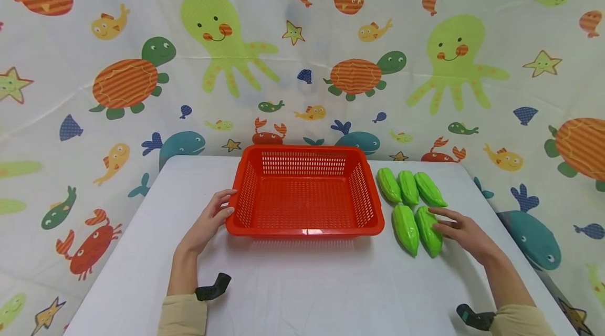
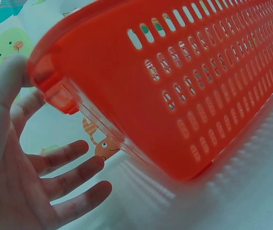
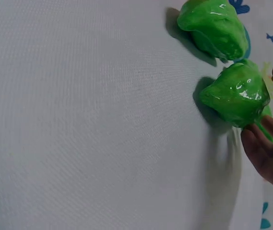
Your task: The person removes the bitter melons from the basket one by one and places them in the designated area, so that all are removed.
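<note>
A red plastic basket [image 1: 304, 232] with slotted walls stands in the middle of the white table. At its left side my left hand [image 1: 212, 220] holds the rim; the left wrist view shows the thumb and index finger at a rim corner of the basket [image 2: 112, 96], the other fingers spread apart. Several glossy green ridged fruits, like star fruits, lie right of the basket in two rows. My right hand [image 1: 465, 233] is at the nearest right star fruit [image 1: 429, 232], fingertips at its side, thumb apart from it in the right wrist view. Left of that lies another star fruit [image 1: 405, 229].
Three star fruits form the back row, the middle one [image 1: 408, 188] close to its neighbours. Behind the table [image 1: 302, 294] hangs a cloth [image 1: 302, 105] printed with sea animals. A dark device [image 1: 214, 287] is strapped to each wrist.
</note>
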A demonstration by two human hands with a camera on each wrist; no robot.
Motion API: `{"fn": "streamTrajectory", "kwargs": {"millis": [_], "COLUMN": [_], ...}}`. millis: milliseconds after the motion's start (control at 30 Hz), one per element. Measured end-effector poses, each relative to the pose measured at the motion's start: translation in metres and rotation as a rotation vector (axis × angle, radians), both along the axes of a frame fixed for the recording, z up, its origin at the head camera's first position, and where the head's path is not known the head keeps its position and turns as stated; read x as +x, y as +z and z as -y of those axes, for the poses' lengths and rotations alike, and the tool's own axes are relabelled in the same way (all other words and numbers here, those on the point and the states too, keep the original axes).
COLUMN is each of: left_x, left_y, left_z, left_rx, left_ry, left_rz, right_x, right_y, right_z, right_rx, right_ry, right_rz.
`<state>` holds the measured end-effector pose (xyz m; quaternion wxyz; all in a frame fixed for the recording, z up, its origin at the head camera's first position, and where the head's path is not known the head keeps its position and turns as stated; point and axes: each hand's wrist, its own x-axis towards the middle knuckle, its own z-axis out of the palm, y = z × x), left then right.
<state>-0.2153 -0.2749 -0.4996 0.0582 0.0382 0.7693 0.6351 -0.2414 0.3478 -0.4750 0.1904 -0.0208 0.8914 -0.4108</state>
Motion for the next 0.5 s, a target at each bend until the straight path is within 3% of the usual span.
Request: {"fn": "streamTrajectory", "kwargs": {"millis": [300,500], "left_x": [0.0004,0.0006], "left_y": [-0.0002,0.0008], "left_z": [0.0004,0.0005], "left_rx": [-0.008,-0.004], "left_ry": [0.001,-0.003], "left_rz": [-0.001,0.000], "right_x": [0.0004,0.0016], "right_y": [-0.0097,-0.0042], "right_z": [0.0022,0.0013], "right_rx": [-0.042,-0.022], "right_ry": [0.001,0.012], "right_rz": [0.007,-0.027]}}
